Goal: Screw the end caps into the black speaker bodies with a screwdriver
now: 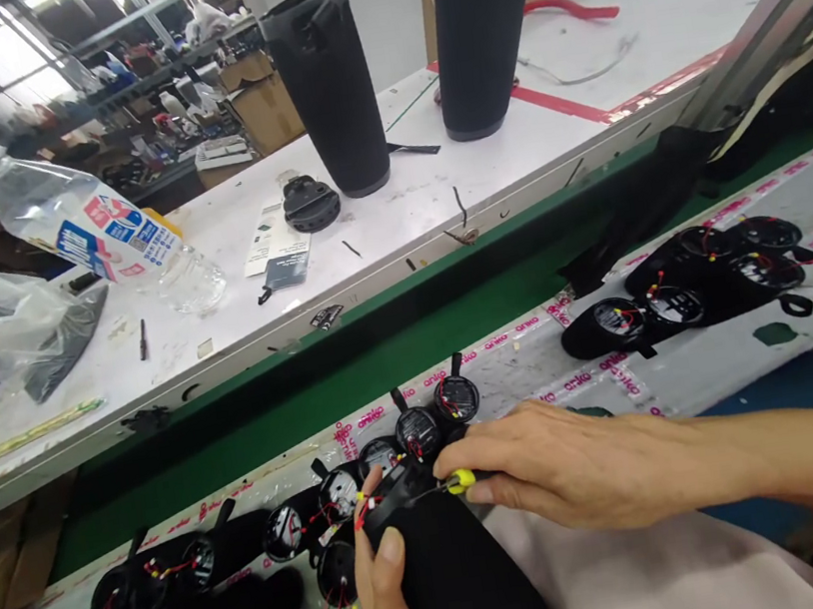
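My left hand (387, 589) is wrapped round a black cloth-covered cylindrical speaker (471, 573), tilted with its upper end away from me. Red wires with small connectors (366, 508) stick out by that end, near my left fingertips. In my right hand (550, 466) is a small yellow-handled tool (460, 481). Its thin metal tip points left and lies at the speaker's top edge; whether it touches I cannot tell. The rest of the handle is hidden in my fingers.
Several open black speaker bodies with red wires (339, 495) lie on the conveyor belt (514, 370), with more at the right (675, 304). On the white bench (394, 215) stand two upright speakers (335, 93), a black round cap (311, 203) and a plastic bottle (99, 222).
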A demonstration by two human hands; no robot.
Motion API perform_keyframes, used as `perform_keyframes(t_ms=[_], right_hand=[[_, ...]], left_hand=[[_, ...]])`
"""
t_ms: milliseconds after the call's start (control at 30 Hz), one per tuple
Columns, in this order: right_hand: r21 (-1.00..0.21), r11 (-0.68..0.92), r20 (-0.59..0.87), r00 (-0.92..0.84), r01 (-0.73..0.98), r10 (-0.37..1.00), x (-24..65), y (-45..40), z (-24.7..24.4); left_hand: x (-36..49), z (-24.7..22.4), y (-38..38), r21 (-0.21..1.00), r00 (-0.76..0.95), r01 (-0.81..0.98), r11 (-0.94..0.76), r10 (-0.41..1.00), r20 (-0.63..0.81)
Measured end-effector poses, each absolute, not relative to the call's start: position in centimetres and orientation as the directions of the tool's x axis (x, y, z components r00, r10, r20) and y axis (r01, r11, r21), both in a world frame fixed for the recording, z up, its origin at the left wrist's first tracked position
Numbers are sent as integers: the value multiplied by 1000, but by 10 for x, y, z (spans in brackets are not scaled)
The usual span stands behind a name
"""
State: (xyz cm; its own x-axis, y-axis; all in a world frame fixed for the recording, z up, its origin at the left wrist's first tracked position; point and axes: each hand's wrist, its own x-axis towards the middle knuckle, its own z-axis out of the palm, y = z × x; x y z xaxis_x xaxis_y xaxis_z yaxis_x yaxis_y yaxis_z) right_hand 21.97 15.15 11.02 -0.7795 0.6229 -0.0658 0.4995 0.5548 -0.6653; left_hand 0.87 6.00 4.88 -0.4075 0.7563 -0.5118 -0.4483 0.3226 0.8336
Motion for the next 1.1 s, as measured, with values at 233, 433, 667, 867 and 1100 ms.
perform_keyframes(t_ms=[233, 433, 667, 867, 1100], right_hand=[[-161, 885, 108, -883, 438, 457, 219, 170, 108], [-11, 925, 139, -915, 380, 378, 223, 177, 104], [40, 928, 108, -925, 370, 365, 222, 178, 107], [90, 920, 143, -919, 382, 368, 221, 173, 105], [106, 916, 169, -915, 387, 367, 220, 175, 105]], left_hand=[[0, 54, 70, 909, -364, -218, 355, 835, -413], [0, 50, 73, 933, -390, -68, 354, 851, -352], [3, 58, 73, 928, -390, -19, 372, 852, -349], [5, 63, 74, 933, -401, 18, 360, 857, -323], [0, 61, 73, 923, -403, 43, 382, 852, -333]])
